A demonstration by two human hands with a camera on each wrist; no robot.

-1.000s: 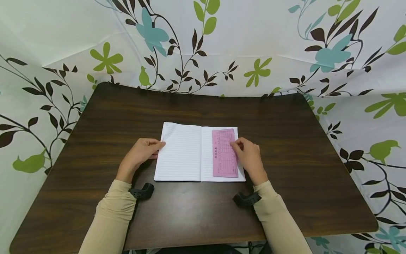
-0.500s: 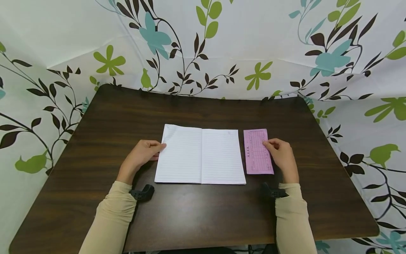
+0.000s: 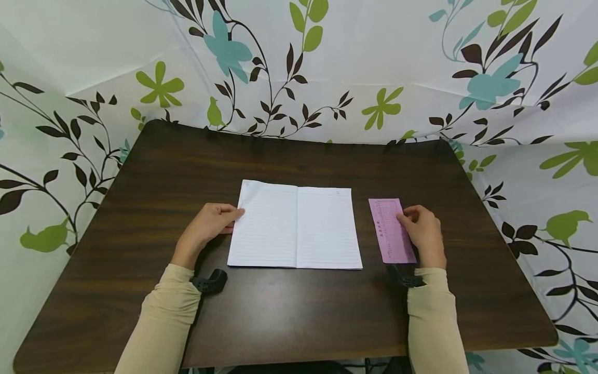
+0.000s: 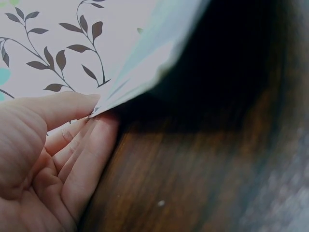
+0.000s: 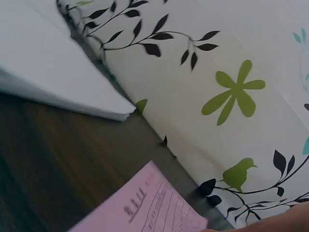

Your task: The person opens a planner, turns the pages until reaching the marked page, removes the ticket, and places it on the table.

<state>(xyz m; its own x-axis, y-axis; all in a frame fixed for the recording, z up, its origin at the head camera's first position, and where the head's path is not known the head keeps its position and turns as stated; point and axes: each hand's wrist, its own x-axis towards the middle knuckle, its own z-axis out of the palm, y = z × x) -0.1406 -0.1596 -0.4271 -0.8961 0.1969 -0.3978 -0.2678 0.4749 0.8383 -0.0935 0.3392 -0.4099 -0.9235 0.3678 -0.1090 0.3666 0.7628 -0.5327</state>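
Note:
An open notebook [image 3: 263,228] with blank ruled pages lies mid-table. My left hand [image 3: 208,226] pinches its left edge between thumb and fingers. In the left wrist view, that hand [image 4: 63,145] holds the page edge, which slants up off the wood. To the right of the notebook is a pink printed slip [image 3: 390,234] with lines and a grid. The right hand [image 3: 424,231] pinches the slip's right edge, thumb on top. In the right wrist view the slip [image 5: 149,205] shows at the bottom, apart from the notebook corner [image 5: 96,104]; most of the hand is out of that view.
The dark wooden table [image 3: 299,317] has rounded corners. A white curtain with leaf and flower prints [image 3: 336,67] hangs along its back and sides. Black straps with devices sit on both wrists.
The right hand has carried the pink slip off the notebook's right page, rightward over the table. Lately the slip has shifted slightly nearer and tilted. The left hand stays at the notebook's edge.

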